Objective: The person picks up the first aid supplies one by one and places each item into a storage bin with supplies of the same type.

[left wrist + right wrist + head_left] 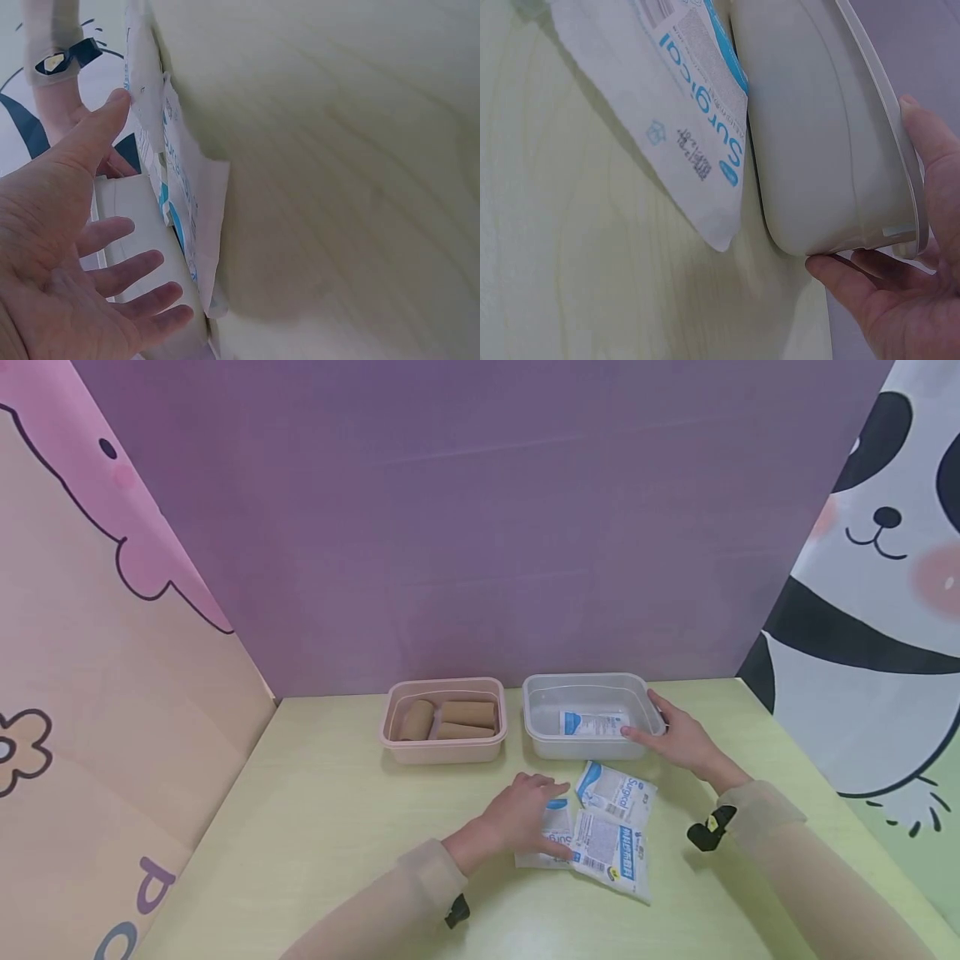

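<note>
My right hand [686, 743] grips the right end of a white plastic bin [581, 748], thumb over the rim [911, 187] and fingers against the outer wall. Inside that bin lies a white and blue packet [588, 724]. In front of it, several packets printed "Surgical" lie on the table: one close to the bin [618, 795], one at the front right [613, 853], and one at the left [558, 820], partly hidden by my left hand. My left hand [517, 818] hovers over the left packet with fingers spread, holding nothing; the left wrist view shows its palm facing the packets.
Left of the white bin stands a pink bin [442, 754] holding three brown cardboard tubes [468, 714]. A purple panel [480, 527] rises behind the light wooden table [300, 827]. Printed panels stand at the left and right sides, the right one showing a panda [885, 602].
</note>
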`<state>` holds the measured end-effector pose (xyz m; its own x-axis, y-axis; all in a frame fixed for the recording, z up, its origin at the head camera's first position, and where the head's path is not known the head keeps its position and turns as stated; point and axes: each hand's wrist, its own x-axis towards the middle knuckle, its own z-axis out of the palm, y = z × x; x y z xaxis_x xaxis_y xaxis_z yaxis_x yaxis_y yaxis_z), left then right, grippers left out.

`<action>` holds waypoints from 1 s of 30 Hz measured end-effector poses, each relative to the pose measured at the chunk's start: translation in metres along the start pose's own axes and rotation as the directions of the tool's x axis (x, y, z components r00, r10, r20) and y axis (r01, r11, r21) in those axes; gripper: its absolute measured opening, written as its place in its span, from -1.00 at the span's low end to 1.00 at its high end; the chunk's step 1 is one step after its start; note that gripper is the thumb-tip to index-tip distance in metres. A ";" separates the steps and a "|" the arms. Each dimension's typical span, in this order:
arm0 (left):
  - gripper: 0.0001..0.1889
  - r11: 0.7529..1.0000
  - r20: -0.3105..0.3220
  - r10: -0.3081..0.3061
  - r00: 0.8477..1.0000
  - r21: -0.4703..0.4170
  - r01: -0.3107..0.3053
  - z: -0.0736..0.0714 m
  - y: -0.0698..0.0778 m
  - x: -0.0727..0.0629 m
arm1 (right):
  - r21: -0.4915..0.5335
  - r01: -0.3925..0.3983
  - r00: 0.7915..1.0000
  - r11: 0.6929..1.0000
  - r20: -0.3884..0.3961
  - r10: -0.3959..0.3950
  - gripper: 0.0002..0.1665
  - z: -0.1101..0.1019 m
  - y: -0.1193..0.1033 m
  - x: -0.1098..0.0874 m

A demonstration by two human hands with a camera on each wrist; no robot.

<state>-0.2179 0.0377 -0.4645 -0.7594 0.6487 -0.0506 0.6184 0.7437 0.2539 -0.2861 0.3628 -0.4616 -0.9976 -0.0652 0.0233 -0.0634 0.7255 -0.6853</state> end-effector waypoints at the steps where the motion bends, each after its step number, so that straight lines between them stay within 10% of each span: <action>1: 0.04 1.000 0.003 -0.001 1.000 0.005 0.001 0.000 0.000 0.000 | 0.003 0.001 1.000 1.000 -0.001 -0.001 0.35 0.000 0.000 0.000; 30: -0.04 0.987 0.099 0.091 0.991 0.122 -0.103 0.002 -0.005 -0.001 | 0.009 -0.003 1.000 1.000 -0.001 0.003 0.34 0.000 -0.002 -0.001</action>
<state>-0.2194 0.0336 -0.4677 -0.6759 0.7267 -0.1224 0.7135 0.6869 0.1378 -0.2849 0.3614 -0.4605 -0.9978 -0.0621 0.0224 -0.0603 0.7195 -0.6919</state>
